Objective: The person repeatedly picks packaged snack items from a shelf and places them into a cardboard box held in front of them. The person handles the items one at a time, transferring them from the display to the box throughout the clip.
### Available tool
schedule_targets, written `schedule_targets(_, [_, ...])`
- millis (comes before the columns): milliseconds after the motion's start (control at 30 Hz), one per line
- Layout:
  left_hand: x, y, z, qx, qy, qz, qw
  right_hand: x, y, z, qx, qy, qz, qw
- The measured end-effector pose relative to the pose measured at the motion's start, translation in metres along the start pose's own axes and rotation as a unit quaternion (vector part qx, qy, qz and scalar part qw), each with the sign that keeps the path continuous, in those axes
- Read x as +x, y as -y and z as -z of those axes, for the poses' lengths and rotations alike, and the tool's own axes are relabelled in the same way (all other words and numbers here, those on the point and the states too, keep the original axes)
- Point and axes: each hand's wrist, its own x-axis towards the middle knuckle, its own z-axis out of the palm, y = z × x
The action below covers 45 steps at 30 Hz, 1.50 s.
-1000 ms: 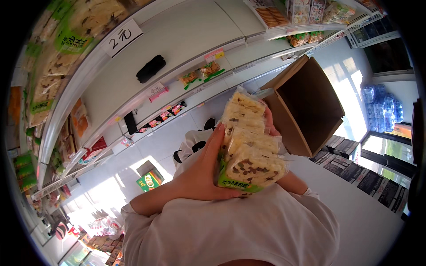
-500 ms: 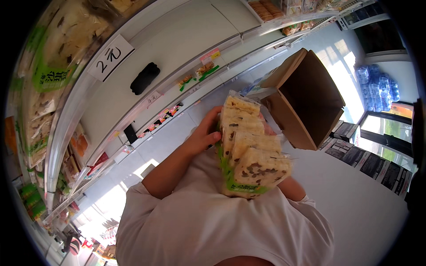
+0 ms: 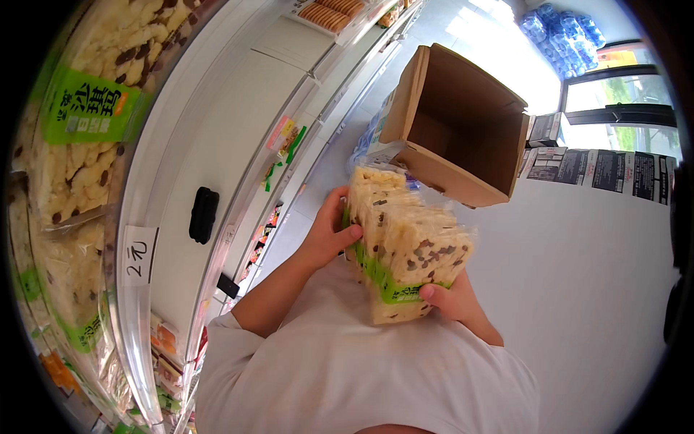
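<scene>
A stack of clear-wrapped sachima pastries (image 3: 412, 239), pale yellow with dark raisins and a green label band, is held between my two hands in front of my chest. My left hand (image 3: 334, 230) presses its left side, thumb toward me and fingers partly hidden behind. At the lower right front, the thumb of my right hand (image 3: 454, 296) lies on the nearest pack; its other fingers are hidden beneath and behind. Just beyond the stack stands an open brown cardboard box (image 3: 463, 130), its dark inside facing me.
Shelves run along my left, with more packs of sachima (image 3: 87, 137) close by, a paper price tag (image 3: 137, 254) and a black object (image 3: 204, 215). Packed cookies (image 3: 331, 14) sit farther up. Dark printed boxes (image 3: 600, 170) and blue-wrapped bottles (image 3: 564, 36) stand at far right.
My view has turned toward the shelf. The packs are pressed closer together in a tidier stack. My right thumb now shows on the front pack, where the hand was mostly hidden.
</scene>
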Motion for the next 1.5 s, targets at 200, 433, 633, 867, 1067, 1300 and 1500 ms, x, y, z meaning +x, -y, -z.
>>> schedule_targets(200, [0.043, -0.072, -0.04, 0.089, 0.06, -0.085, 0.991, 0.007, 0.025, 0.044, 0.088, -0.101, 0.25, 0.959])
schedule_targets(433, [0.127, -0.105, -0.101, 0.203, 0.03, -0.132, 0.97, 0.065, 0.097, 0.132, -0.091, -0.25, 0.371, 0.89])
schedule_targets(633, [0.191, -0.105, -0.118, 0.35, -0.008, -0.048, 0.935, 0.104, 0.112, 0.195, -0.208, -0.281, 0.244, 0.905])
schedule_targets(867, [0.234, -0.094, -0.119, 0.464, 0.012, 0.094, 0.881, 0.133, 0.135, 0.209, -0.219, -0.175, 0.02, 0.96])
schedule_targets(1067, [0.259, -0.088, -0.126, 0.428, 0.028, 0.192, 0.883, 0.186, 0.159, 0.229, -0.328, -0.163, -0.174, 0.914])
schedule_targets(1300, [0.26, -0.06, -0.136, 0.171, -0.106, 0.332, 0.921, 0.247, 0.135, 0.243, -0.401, -0.173, -0.217, 0.873])
schedule_targets(1500, [0.243, -0.001, -0.126, 0.121, -0.167, 0.296, 0.933, 0.282, 0.134, 0.232, -0.548, -0.022, -0.2, 0.811])
